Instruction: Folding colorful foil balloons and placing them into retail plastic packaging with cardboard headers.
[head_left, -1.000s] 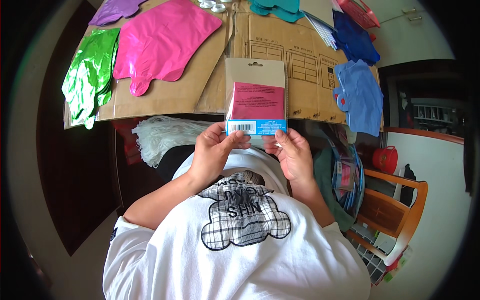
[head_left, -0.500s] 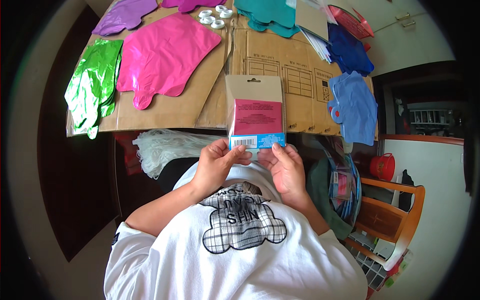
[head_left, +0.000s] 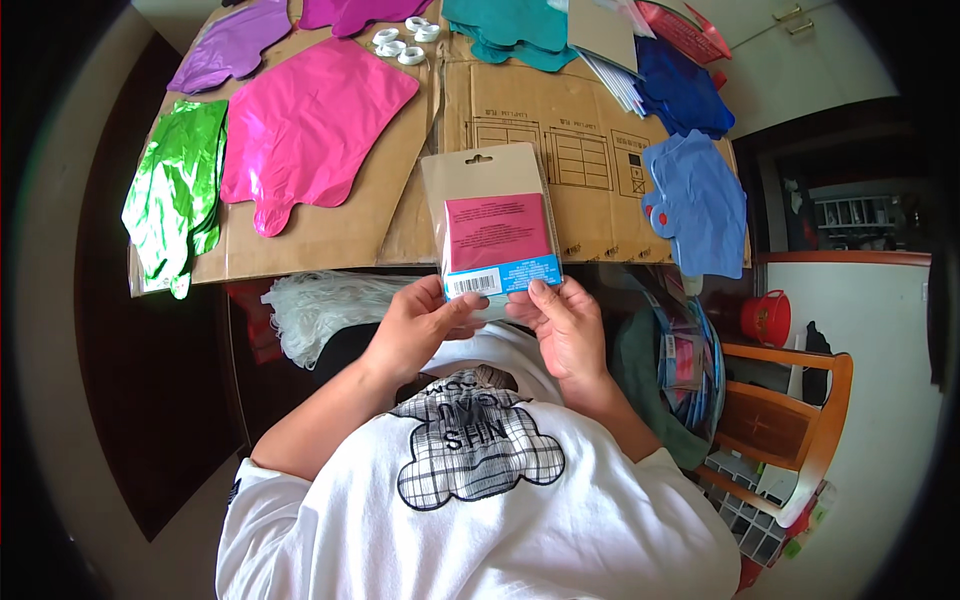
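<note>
A flat retail package in clear plastic is in front of me, its bottom end toward me. It has a beige card top with a hang hole, a folded pink piece, and a blue strip with a barcode. My left hand pinches its lower left corner, thumb on top and fingers curled beneath. At the lower right corner, my right hand grips it the same way. The package leans slightly to the left, held over the front edge of the cardboard-covered table.
Flat foil balloons surround the package: green, pink, purple, teal and light blue. White ribbon rolls lie at the back. White stringy material hangs below the table. A wooden chair stands at right.
The package has turned a little counterclockwise and shifted slightly left, both hands still on it. My view has shifted and tilted a little, so the table's contents appear farther left.
</note>
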